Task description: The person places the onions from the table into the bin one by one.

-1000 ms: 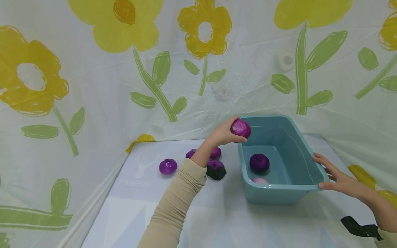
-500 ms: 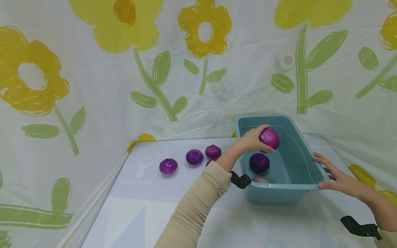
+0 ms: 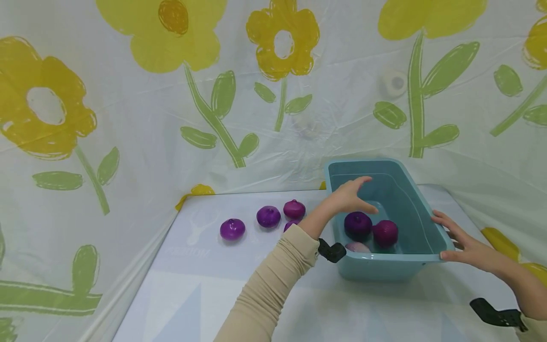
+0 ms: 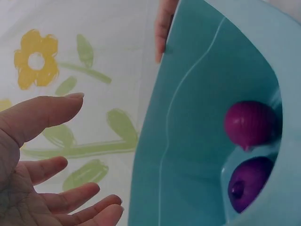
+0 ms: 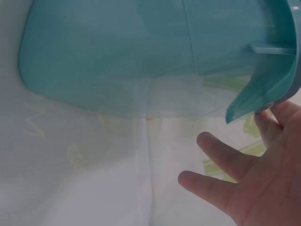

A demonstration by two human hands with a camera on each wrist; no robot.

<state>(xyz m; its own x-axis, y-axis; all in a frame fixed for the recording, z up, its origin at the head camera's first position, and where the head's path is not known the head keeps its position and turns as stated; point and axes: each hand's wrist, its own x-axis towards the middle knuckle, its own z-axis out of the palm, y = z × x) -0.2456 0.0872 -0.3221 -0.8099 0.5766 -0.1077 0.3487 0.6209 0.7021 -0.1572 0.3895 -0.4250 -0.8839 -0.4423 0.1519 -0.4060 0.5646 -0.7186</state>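
Note:
My left hand (image 3: 348, 197) hovers over the left side of a blue-green plastic basin (image 3: 420, 204), its thumb and fingers spread with nothing between them. Below it, inside the basin, lie a dark purple onion (image 3: 357, 225), a reddish-purple onion (image 3: 385, 233) and a paler one (image 3: 357, 247) partly hidden by the near rim. The left wrist view shows two onions, one of them a magenta onion (image 4: 251, 123). At the basin's near right corner my right hand (image 3: 472, 249) grips the rim between thumb and fingers. Two of its fingers (image 5: 207, 188) stick out straight, off the plastic.
Left of the basin, several purple onions sit on the white table (image 3: 179, 285), including a left one (image 3: 232, 230), a middle one (image 3: 268, 216) and a back one (image 3: 294, 209). My left forearm partly covers another onion. Behind the table hangs a flower-printed sheet (image 3: 342, 95).
My left hand carried an onion rightward from the basin's left rim to over its inside, then let it go. That onion now lies on the basin floor. My right hand stayed put.

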